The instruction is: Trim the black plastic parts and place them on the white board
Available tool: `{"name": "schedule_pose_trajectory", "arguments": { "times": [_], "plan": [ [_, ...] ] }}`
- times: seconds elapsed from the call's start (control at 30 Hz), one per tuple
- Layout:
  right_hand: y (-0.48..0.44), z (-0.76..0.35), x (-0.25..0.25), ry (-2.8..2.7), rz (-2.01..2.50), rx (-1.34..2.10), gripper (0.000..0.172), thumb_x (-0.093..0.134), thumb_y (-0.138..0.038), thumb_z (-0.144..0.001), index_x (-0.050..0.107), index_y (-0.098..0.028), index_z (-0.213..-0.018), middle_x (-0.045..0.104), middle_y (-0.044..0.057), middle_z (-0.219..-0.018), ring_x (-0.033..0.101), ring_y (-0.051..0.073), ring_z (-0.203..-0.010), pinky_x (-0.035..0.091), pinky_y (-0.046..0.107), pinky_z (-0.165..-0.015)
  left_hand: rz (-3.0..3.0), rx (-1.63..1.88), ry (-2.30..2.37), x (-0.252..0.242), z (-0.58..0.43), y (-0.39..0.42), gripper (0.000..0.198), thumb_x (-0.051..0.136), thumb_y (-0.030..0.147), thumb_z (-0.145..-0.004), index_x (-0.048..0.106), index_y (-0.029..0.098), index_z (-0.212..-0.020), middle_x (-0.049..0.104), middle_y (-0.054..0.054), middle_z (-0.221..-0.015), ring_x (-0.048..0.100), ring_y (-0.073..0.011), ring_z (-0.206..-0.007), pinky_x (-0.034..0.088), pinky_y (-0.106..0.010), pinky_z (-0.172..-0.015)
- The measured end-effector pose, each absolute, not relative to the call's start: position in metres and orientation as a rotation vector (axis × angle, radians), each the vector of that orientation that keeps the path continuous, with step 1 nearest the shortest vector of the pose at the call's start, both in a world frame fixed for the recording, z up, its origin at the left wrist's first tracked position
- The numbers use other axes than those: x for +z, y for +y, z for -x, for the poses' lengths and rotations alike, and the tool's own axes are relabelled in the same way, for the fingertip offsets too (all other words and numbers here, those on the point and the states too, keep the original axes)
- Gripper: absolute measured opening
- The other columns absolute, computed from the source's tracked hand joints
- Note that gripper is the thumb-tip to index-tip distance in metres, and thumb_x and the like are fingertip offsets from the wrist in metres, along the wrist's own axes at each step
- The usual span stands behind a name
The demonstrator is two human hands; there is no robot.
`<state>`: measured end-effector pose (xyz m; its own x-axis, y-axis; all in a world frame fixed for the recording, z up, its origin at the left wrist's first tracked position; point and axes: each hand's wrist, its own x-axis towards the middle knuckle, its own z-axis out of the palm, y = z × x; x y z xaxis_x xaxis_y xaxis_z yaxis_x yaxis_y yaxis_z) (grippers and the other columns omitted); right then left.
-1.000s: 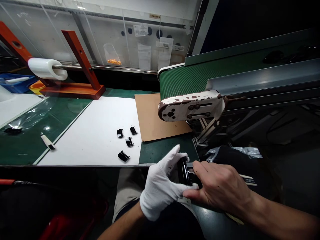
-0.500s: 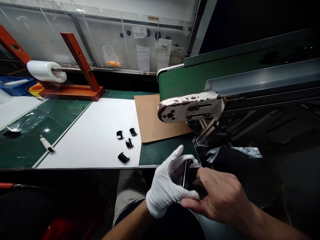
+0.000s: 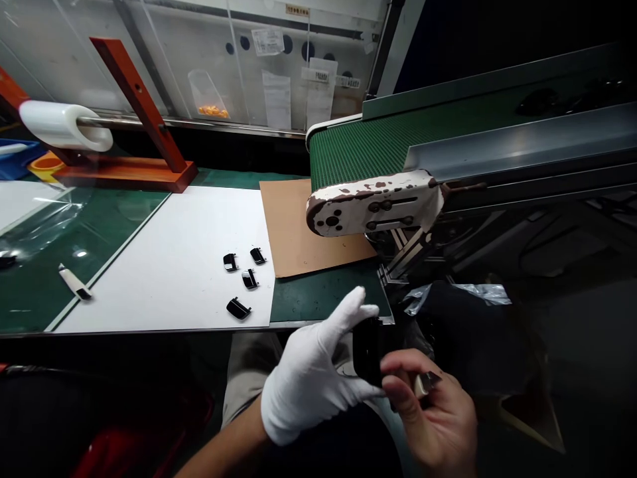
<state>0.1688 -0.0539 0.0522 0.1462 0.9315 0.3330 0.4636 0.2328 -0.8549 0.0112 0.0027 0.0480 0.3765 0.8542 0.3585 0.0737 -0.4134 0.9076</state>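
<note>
My left hand, in a white glove, holds a glossy black plastic part between thumb and fingers, just past the table's front edge. Close beside it on the right is my bare right hand, its fingers curled round a small pale-handled knife with a dark, blade-like end. Thumb and forefinger of that hand are at the part's lower right edge; whether they touch it I cannot tell. Several similar black parts lie on the white sheet at the left.
A green conveyor belt ends over a brown cardboard sheet. At the left lies a pale cutter, with a roll of clear film on a wooden stand behind. A dark bag-like bundle stands at the right.
My right hand has turned palm up and lowered, bringing the knife into sight. My left hand has shifted slightly left and turned the black part. The view has shifted a little.
</note>
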Motion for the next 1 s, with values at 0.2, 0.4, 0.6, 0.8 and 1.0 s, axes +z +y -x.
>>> {"name": "schedule_pose_trajectory", "arguments": {
  "times": [0.2,0.4,0.6,0.8,1.0],
  "plan": [
    [-0.055,-0.160,0.049,-1.248,1.388,0.768,0.031,0.062,-0.049,-0.084,0.064,-0.022,-0.068,0.048,-0.003,-0.051,0.041,0.012,-0.043,0.029,0.024,-0.040,-2.082,1.097,0.989,0.056,-0.005,0.003,0.109,0.085,0.042,-0.063,0.020,0.033,-0.150,0.067,-0.006,-0.124,0.070,-0.0242,-0.100,0.057,-0.028,-0.085],
    [-0.049,-0.162,0.038,-1.267,1.282,0.912,0.028,0.062,-0.042,-0.085,0.062,-0.020,-0.068,0.041,-0.005,-0.049,0.035,0.010,-0.042,0.026,0.022,-0.038,-2.113,1.106,1.041,0.055,-0.002,0.001,0.107,0.086,0.039,-0.063,0.024,0.029,-0.149,0.067,-0.006,-0.122,0.069,-0.0214,-0.103,0.055,-0.026,-0.091],
    [-0.047,-0.162,0.022,-1.197,1.233,1.080,0.024,0.061,-0.039,-0.088,0.061,-0.021,-0.073,0.037,-0.006,-0.053,0.032,0.008,-0.045,0.024,0.021,-0.040,-2.059,1.100,1.083,0.047,0.002,0.000,0.109,0.089,0.033,-0.059,0.026,0.030,-0.148,0.068,-0.005,-0.121,0.068,-0.0194,-0.104,0.054,-0.025,-0.093],
    [-0.052,-0.157,0.020,-1.081,1.209,1.208,0.025,0.061,-0.040,-0.088,0.060,-0.021,-0.072,0.032,-0.006,-0.056,0.026,0.007,-0.046,0.020,0.021,-0.039,-1.937,1.095,1.149,0.042,0.002,-0.007,0.109,0.089,0.033,-0.061,0.024,0.030,-0.149,0.067,-0.003,-0.120,0.068,-0.0175,-0.105,0.052,-0.023,-0.096],
    [-0.054,-0.151,0.020,-0.956,1.188,1.317,0.025,0.061,-0.040,-0.089,0.059,-0.021,-0.073,0.028,-0.007,-0.054,0.024,0.008,-0.047,0.020,0.020,-0.041,-1.865,1.079,1.239,0.043,0.002,-0.015,0.102,0.085,0.038,-0.065,0.028,0.023,-0.148,0.068,-0.006,-0.118,0.068,-0.0167,-0.105,0.053,-0.019,-0.093]
  ]
}}
